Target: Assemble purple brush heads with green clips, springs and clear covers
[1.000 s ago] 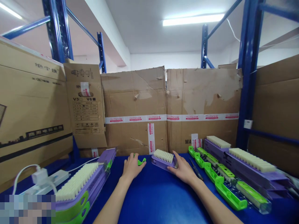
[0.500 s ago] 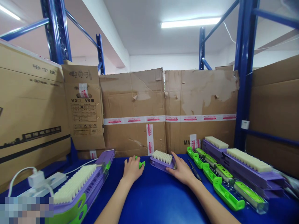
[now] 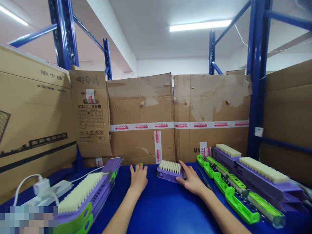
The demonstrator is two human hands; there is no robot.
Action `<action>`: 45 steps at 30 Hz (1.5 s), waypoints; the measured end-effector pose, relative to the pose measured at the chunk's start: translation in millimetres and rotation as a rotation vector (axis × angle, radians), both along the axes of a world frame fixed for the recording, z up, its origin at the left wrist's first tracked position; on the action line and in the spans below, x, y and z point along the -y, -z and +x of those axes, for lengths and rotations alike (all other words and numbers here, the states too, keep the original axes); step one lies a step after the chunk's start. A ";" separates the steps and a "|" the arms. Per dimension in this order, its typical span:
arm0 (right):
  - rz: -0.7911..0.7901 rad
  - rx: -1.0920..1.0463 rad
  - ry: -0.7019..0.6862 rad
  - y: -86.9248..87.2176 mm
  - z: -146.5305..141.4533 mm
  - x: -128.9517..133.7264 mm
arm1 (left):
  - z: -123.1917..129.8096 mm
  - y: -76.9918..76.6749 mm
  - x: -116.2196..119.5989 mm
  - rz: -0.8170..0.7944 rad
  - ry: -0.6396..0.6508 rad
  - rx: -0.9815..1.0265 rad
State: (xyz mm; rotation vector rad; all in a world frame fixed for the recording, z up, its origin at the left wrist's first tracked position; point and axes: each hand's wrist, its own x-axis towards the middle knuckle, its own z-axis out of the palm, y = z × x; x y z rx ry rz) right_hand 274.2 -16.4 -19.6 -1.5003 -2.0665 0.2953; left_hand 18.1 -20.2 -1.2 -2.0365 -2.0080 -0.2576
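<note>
Near the back of the blue tabletop, my left hand [image 3: 138, 178] curls over a small green plastic part [image 3: 139, 166]; only a bit of it shows between the fingers, the rest is covered. To its right sits a purple plastic housing [image 3: 168, 175] topped with rows of cream-coloured pleats, its long side facing me. My right hand [image 3: 191, 179] grips the right end of this housing, thumb in front and fingers behind. A dark slim tool [image 3: 205, 179], too blurred to name, lies just right of that hand.
Green brackets [image 3: 241, 205], clear-cased green modules [image 3: 264, 204] and purple housings [image 3: 263, 180] line the right side. At left lie a long purple-and-green unit [image 3: 83, 191] and a power strip [image 3: 58, 188] with a white plug. Cardboard panels [image 3: 141, 110] wall the back.
My left hand has turned, and the green part that stuck out to its right is now mostly hidden beneath it. The right thumb has shifted slightly along the housing.
</note>
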 end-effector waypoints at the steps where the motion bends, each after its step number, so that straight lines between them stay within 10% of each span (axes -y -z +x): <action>1: 0.000 0.016 0.001 -0.8 -0.1 0.2 | 0.3 0.0 0.0 0.011 0.006 0.000; 23: 0.007 0.072 -0.003 -0.7 2.8 -5.0 | 19.4 6.4 3.3 -0.011 0.378 0.330; 45: 0.037 0.155 0.068 -0.1 8.2 -5.1 | 9.9 -5.3 3.0 0.291 -0.056 0.110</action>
